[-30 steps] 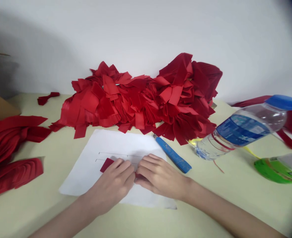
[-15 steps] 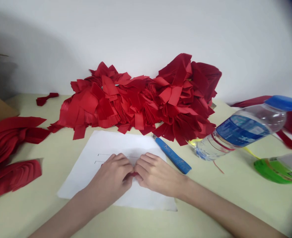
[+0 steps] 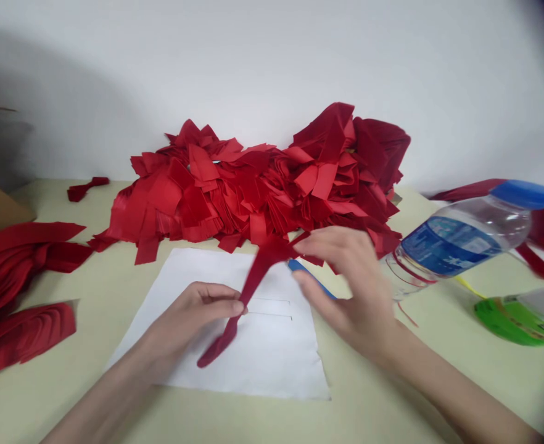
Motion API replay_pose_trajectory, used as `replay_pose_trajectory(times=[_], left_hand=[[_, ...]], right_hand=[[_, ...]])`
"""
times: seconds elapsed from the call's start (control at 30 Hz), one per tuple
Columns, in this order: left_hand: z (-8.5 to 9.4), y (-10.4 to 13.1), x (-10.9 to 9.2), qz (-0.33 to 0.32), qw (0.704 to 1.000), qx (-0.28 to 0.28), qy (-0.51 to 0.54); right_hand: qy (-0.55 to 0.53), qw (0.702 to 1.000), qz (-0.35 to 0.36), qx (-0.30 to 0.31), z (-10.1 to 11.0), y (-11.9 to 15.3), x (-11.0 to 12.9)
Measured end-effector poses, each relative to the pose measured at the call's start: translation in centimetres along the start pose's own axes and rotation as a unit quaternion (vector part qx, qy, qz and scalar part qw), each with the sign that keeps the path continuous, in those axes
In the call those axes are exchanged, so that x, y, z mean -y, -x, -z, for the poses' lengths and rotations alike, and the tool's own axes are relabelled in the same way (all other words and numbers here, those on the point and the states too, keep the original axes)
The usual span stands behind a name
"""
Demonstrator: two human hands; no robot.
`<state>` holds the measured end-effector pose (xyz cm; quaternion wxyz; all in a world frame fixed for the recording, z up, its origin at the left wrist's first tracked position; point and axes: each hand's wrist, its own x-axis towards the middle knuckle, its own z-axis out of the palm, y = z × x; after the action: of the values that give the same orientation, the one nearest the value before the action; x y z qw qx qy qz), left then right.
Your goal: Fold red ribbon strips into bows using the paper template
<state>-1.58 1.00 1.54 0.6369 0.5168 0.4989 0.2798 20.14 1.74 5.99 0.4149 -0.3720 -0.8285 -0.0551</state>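
Observation:
My left hand (image 3: 193, 317) pinches a red velvet ribbon (image 3: 256, 274) at its narrow, gathered middle, between thumb and fingertips. One end of the ribbon hangs down over the white paper sheet (image 3: 272, 364); the other rises toward the right. At that upper end is my right hand (image 3: 346, 283), slightly blurred, with thumb and fingers spread apart. Its fingertips are close to the ribbon's tip; whether they touch I cannot tell. Thin ruled lines show on the paper. Partly hidden behind my right hand lies a blue cutter knife (image 3: 311, 276).
A large heap of red ribbon pieces (image 3: 239, 191) lies against the wall. More red ribbon bundles (image 3: 17, 265) are at the left, with a small ribbon piece (image 3: 87, 188) behind. To the right are a tilted water bottle (image 3: 457, 240) and a green-labelled container (image 3: 522, 314).
The hands were together over the paper, with little of the ribbon showing. Now they are apart: the right has moved up and right and opened, and the left holds the ribbon in view.

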Motion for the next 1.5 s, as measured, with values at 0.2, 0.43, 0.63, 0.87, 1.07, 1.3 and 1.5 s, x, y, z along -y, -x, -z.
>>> replay_pose_trajectory(times=[0.2, 0.43, 0.63, 0.87, 1.07, 1.3, 1.5], left_hand=[[-0.1, -0.3, 1.2, 0.019, 0.943, 0.159, 0.291], [-1.5, -0.5, 2.2, 0.029, 0.914, 0.203, 0.352], [-1.4, -0.4, 2.6, 0.054, 0.913, 0.215, 0.343], [-1.3, -0.5, 2.7, 0.083, 0.938, 0.195, 0.276], [-1.3, -0.3, 2.5, 0.068, 0.940, 0.205, 0.265], [-1.3, -0.1, 1.6, 0.075, 0.945, 0.193, 0.255], [-1.7, -0.1, 1.6, 0.085, 0.947, 0.186, 0.250]], right_hand=[[-0.342, 0.878, -0.256, 0.216, -1.4, 0.0, 0.1], [-0.638, 0.609, -0.352, 0.313, -4.6, 1.3, 0.1], [-0.664, 0.576, -0.377, 0.292, -4.0, 1.1, 0.4], [-0.579, 0.657, -0.452, 0.168, -3.3, 0.6, -0.9], [-0.343, 0.855, -0.388, -0.031, 3.2, -0.1, -3.8], [0.005, 0.878, -0.462, 0.123, 12.2, 10.7, -9.2], [0.015, 0.855, -0.504, 0.119, 9.4, 14.7, -13.5]])
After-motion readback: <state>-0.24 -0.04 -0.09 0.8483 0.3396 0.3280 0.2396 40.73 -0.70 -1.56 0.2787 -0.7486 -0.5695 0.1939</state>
